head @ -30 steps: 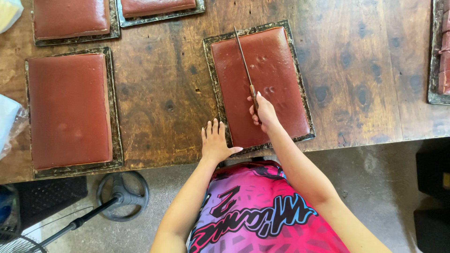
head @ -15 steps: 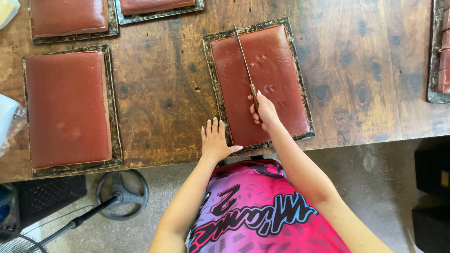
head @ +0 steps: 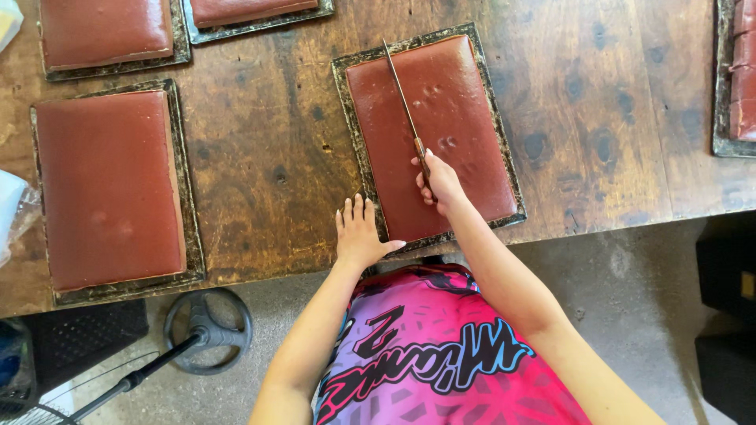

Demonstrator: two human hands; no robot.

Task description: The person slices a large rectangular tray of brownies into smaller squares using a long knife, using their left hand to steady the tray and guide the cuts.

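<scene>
A long knife [head: 405,106] is held in the right hand [head: 439,179], the fingers wrapped tight around its handle. The blade is laid lengthwise across a reddish-brown slab [head: 441,134] that fills a dark rectangular tray [head: 350,118]; its tip reaches the slab's far edge. This tray is set at the near edge of the wooden table [head: 276,157], about midway along it and turned slightly askew.

The left hand [head: 360,232] is pressed flat on the table, fingers spread wide and holding nothing, just beside the tray's near left corner, with the thumb stretched toward the tray's rim.

A second tray with a similar slab [head: 110,189] is placed toward the table's left end, well apart from the first. Two more trays [head: 106,31] are seen at the far edge, partly cut off by the frame, and another is cut off at the right edge [head: 736,79].

On the floor below the table's near edge, a round fan base [head: 209,330] is visible. The person's torso is covered by a pink patterned shirt [head: 441,354].
</scene>
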